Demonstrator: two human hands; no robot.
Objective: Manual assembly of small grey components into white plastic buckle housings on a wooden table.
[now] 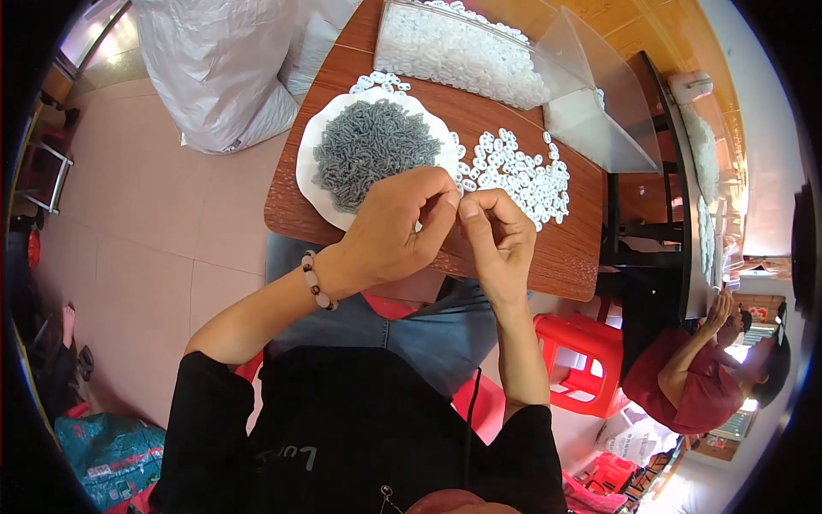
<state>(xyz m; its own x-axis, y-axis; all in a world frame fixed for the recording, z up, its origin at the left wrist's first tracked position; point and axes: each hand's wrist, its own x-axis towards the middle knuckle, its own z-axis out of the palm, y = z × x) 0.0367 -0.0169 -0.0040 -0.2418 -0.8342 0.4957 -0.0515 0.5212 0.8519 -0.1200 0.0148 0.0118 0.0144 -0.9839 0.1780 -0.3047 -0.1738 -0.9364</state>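
My left hand (402,224) and my right hand (499,238) meet over the near side of the brown table, fingertips pinched close together. Whatever sits between the fingers is too small or hidden to make out. Just behind my left hand stands a white scalloped plate (306,163), heaped with small grey coil pieces (377,146) that look like springs. Beyond my right hand, many small white oval pieces with holes (522,176) lie loose on the table. A few more of these ovals (377,81) lie behind the plate.
A clear bin (454,56) of whitish pieces spans the table's (556,270) far side, with transparent panels (599,94) at its right. White sacks (214,68) stand far left. To the right are a red stool (582,364) and a person in dark red (693,377) at another table.
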